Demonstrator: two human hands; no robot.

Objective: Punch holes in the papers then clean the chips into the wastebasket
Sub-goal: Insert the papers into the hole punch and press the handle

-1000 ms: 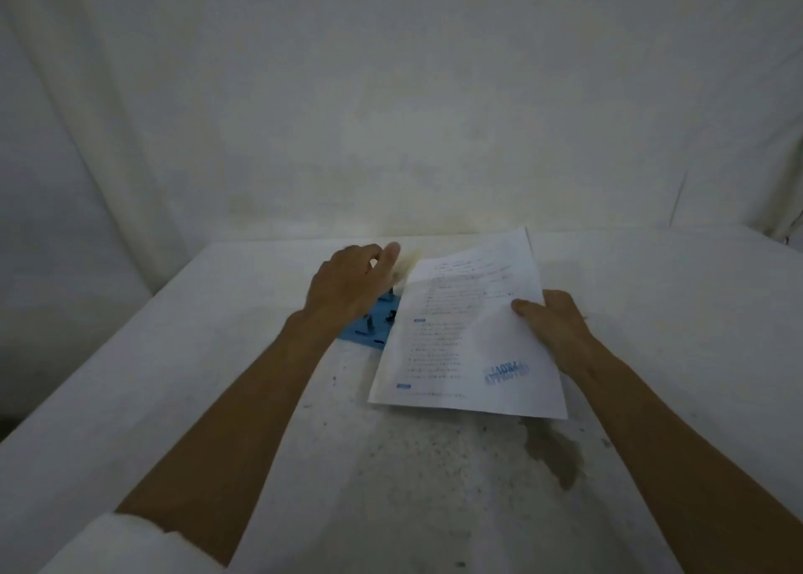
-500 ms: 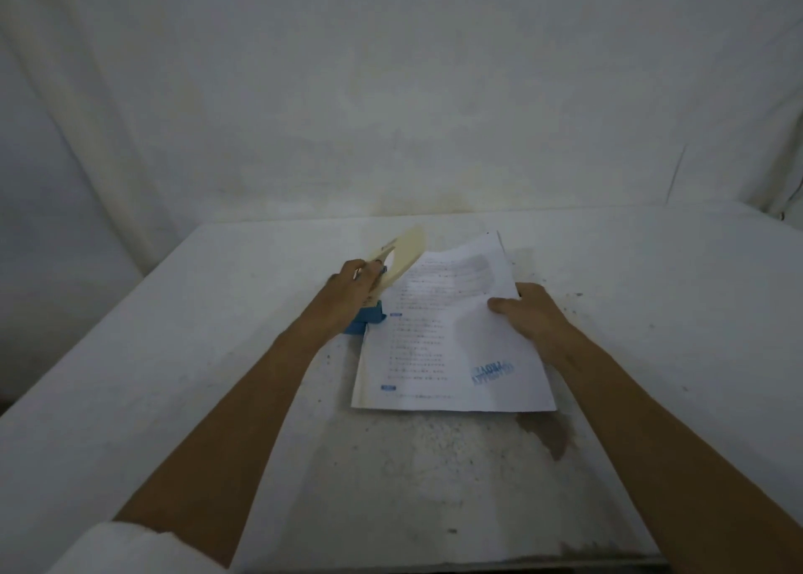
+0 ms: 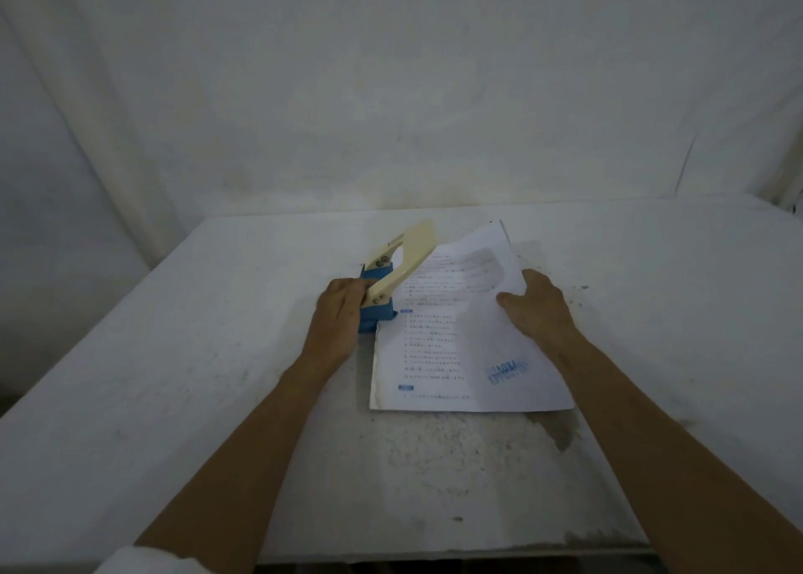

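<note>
White desk [image 3: 174,356] before a draped backdrop, printed papers [image 3: 456,347] lay mid-desk toward the far edge, right hand [image 3: 536,308] clamped on their right side, blue hole punch [image 3: 376,312] at their left edge, cream lever [image 3: 402,260] raised, left hand [image 3: 339,317] gripping its base, white chips [image 3: 434,438] scattered nearer the front edge.

No text, number or brand can be read with certainty. The white printed paper sheet [image 3: 465,338] carries rows of fine dark print, two small blue heading blocks along its left margin, and a blue rectangular stamp mark [image 3: 506,372] near its lower right; the stamp's characters appear as large block letters but are too blurred to spell out. The cream lever [image 3: 402,265] of the blue hole punch [image 3: 376,312] bears a small round dark emblem near its left end, which is likewise too small to read.
</note>
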